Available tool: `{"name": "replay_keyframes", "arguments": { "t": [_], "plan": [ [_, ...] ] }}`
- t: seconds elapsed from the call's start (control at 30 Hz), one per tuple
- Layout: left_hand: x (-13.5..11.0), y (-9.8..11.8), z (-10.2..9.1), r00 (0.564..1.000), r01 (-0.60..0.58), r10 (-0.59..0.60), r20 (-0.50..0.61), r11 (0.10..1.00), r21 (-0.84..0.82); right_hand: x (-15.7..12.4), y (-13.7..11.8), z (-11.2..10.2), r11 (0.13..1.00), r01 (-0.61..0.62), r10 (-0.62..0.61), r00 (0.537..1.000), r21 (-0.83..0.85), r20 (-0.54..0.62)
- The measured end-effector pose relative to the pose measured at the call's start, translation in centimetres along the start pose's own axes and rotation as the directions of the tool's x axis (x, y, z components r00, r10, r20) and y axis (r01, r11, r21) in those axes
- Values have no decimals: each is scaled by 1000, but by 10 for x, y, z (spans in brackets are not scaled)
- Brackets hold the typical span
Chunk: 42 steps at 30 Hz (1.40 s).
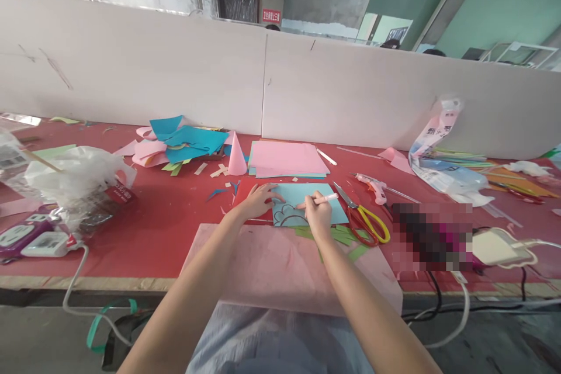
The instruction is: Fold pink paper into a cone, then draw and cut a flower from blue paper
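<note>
A sheet of light blue paper (336, 214) lies in front of me, with a dark scalloped outline drawn on its left part. My right hand (319, 216) is closed around a pale marker (326, 198), its tip at the paper near the drawn line. Fingers spread, my left hand (259, 200) rests on the paper's upper left edge. Just right of the sheet are scissors (366, 219) with red and yellow handles. Green paper strips (346, 235) lie along the sheet's lower edge, partly behind my right wrist.
Beyond the sheet lie stacked pink paper (287, 158), a pink paper cone (237, 158) and blue scraps (193, 141). A glue gun (372, 186) is to the right. Plastic-wrapped items (81, 178) and a purple power strip (33, 234) stand left. A white partition (184, 70) borders the red table.
</note>
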<state>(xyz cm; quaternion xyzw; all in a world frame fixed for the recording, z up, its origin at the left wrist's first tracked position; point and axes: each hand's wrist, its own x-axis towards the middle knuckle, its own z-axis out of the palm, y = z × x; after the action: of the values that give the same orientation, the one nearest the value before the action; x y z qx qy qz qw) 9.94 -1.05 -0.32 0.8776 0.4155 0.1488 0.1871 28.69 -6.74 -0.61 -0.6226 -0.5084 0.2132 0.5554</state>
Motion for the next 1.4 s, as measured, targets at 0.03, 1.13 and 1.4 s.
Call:
{"name": "replay_keyframes", "arguments": {
  "t": [0.03,1.13,1.4],
  "plan": [
    [0,0,0,1000,1,-1,1,1000,0,0,0,0,1000,6,-6,1000,-13,-8],
    [0,-2,3,1000,14,-14,-28,1000,1,0,-10,-9,983,43,-23,994,181,-111],
    [-1,2,2,999,33,-32,-11,999,30,-20,-14,-73,963,187,-181,982,-195,48]
  ]
}}
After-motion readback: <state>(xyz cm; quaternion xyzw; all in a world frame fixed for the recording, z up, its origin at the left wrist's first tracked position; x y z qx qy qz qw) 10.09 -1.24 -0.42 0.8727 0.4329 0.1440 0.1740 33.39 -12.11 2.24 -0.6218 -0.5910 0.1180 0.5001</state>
